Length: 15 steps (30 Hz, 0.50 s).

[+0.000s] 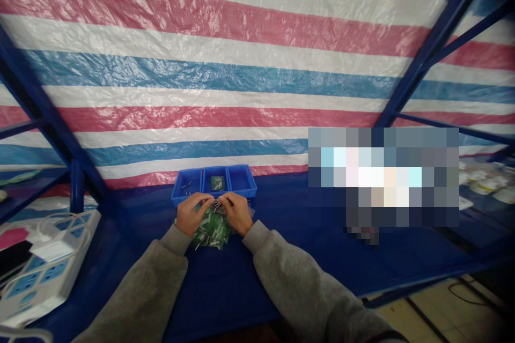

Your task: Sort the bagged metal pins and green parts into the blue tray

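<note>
My left hand (192,214) and my right hand (237,213) meet over a heap of small green circuit boards (212,230) with metal pins, lying in clear plastic on the blue table. Both hands have their fingers pinched together on a small metal-pinned piece (215,204) between them. Grey sleeves cover both arms. Just behind the hands stands a blue tray (241,178) with three compartments; the left one holds a few small metal pins (187,186), the middle one a green part (216,183).
A white power strip (44,273) with cables lies at the left on the blue table (306,257). A striped red, white and blue tarp (225,80) hangs behind. Blue frame posts (76,185) stand left and right. White items (486,182) sit far right.
</note>
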Tool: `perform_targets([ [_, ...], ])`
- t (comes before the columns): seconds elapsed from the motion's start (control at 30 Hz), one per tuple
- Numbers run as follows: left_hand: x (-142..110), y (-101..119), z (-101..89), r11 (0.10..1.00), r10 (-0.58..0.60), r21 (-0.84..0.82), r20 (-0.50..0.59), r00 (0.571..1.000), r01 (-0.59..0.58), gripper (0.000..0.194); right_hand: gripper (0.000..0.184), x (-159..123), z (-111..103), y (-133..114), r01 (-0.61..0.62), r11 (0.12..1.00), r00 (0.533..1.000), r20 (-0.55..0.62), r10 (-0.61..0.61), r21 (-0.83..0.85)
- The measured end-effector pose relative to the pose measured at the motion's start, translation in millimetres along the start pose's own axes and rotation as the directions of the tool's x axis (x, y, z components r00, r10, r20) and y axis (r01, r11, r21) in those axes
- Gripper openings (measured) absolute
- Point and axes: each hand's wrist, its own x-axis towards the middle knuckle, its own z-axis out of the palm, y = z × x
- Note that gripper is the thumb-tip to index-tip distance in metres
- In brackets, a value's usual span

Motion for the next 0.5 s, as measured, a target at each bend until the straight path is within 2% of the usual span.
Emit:
perform_targets([
  [0.1,-0.3,-4.5,3.5,0.976,-0.138,-0.171,-0.028,0.990,0.132,0.020,0.029,-0.4,0.1,0.1,-0.010,1.000,1.000,-0.005,0.010,0.017],
  [0.23,0.4,-7.9,6.4,0.898,-0.266,-0.357,0.026,0.964,0.258,0.027,0.029,-1.1,-0.1,-0.1,-0.026,0.999,1.000,-0.014,0.027,0.038],
  [0.4,1.5,-7.1,7.0,0.870,-0.271,-0.404,0.087,0.959,0.282,0.023,0.029,-1.3,0.0,0.6,-0.032,0.998,0.999,-0.035,0.034,0.046],
  [0.5,2.8,-4.1,5.9,0.886,-0.249,-0.387,0.068,0.966,0.256,0.021,0.030,-1.1,0.9,0.2,-0.031,0.999,0.999,-0.030,0.033,0.043],
])
